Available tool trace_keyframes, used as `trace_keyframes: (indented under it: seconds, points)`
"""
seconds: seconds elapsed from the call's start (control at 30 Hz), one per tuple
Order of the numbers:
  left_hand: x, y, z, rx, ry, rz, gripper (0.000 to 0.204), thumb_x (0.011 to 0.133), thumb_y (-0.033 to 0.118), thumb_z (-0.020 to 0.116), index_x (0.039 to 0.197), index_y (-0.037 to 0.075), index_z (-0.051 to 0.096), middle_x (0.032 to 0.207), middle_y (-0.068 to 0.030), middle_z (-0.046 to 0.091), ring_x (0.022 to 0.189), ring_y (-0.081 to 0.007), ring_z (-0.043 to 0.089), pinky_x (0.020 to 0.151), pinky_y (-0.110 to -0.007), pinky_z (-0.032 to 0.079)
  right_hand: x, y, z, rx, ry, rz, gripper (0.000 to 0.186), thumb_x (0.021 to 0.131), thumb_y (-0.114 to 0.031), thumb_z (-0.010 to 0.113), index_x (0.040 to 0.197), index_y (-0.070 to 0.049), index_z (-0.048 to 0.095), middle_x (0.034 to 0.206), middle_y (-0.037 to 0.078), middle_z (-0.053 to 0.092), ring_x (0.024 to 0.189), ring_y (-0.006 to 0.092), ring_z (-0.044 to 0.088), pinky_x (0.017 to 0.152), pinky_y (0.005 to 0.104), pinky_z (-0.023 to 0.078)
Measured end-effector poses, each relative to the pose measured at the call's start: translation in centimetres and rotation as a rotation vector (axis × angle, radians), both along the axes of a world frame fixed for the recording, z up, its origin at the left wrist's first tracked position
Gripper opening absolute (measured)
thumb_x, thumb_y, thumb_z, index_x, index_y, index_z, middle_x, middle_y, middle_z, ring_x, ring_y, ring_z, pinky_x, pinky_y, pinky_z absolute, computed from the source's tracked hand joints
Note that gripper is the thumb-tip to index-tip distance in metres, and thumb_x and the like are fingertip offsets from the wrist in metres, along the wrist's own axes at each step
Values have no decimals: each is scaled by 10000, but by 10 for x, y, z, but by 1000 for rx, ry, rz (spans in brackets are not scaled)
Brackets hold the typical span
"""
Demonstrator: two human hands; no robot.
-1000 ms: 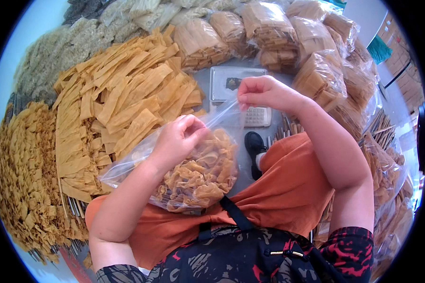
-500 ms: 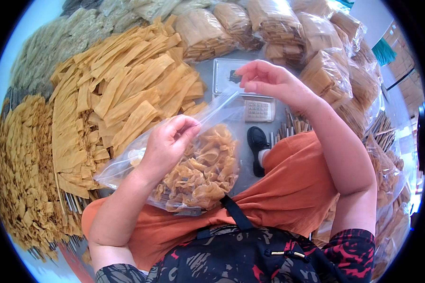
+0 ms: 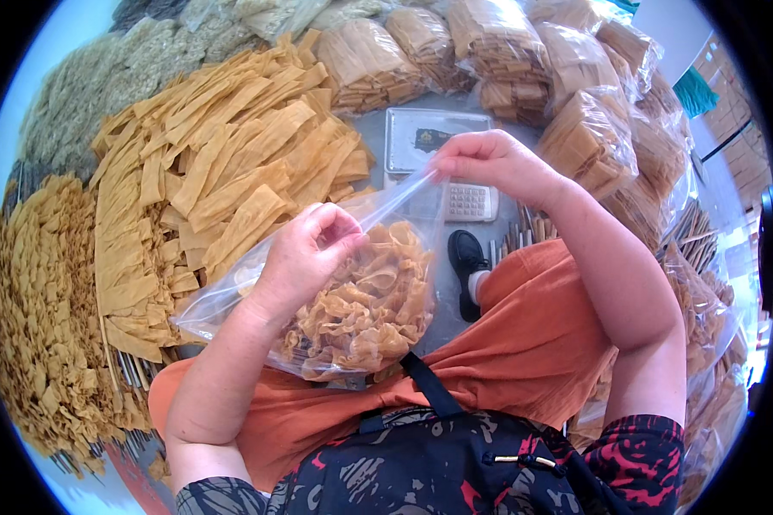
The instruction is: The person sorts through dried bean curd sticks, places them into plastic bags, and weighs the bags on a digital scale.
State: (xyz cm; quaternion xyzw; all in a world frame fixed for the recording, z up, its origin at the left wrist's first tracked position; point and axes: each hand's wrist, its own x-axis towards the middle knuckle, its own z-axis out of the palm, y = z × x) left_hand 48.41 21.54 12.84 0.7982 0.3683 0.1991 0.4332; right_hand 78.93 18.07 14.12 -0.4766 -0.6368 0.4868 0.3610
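A clear plastic bag (image 3: 232, 302) leans over my lap, full of curly, yellow-brown dried strips (image 3: 374, 300). My left hand (image 3: 305, 253) pinches the bag's top edge near its middle, thumb against forefinger. At the far corner of that edge, my right hand (image 3: 498, 165) grips the plastic between thumb and fingertips. Between both hands the edge runs taut and slanting, up to the right. Whether the bag's mouth is sealed I cannot tell.
Beyond my right hand sits a scale (image 3: 421, 137) with a keypad (image 3: 468, 202). Flat yellow strips (image 3: 223, 154) are heaped at left, beside smaller broken pieces (image 3: 39, 318). Filled clear bags (image 3: 588, 142) line the back and right. My black shoe (image 3: 466, 257) is below the keypad.
My right hand has come down slightly and closed on the bag's far corner, where its fingers were apart before. My left hand keeps its pinch almost in place.
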Motion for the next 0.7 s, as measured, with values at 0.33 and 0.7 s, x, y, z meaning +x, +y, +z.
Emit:
trace_keyframes:
  seconds: [0.33, 0.7]
  points:
    - [-5, 2, -25, 229, 149, 39, 190, 853, 167, 734, 933, 29, 631, 883, -51, 619, 829, -152, 601, 779, -300, 484, -3, -3, 9, -38, -36, -41, 206, 994, -206, 575, 1038, -32, 676, 1004, 9, 678, 949, 80, 611, 902, 254, 498]
    - [-25, 20, 6, -365, -90, -149, 157, 913, 125, 689, 1030, 25, 658, 910, 35, 622, 829, -34, 557, 747, -201, 463, 6, 3, -5, -118, 22, 20, 221, 995, -251, 575, 997, -49, 663, 924, 13, 694, 856, 89, 646, 817, 260, 530]
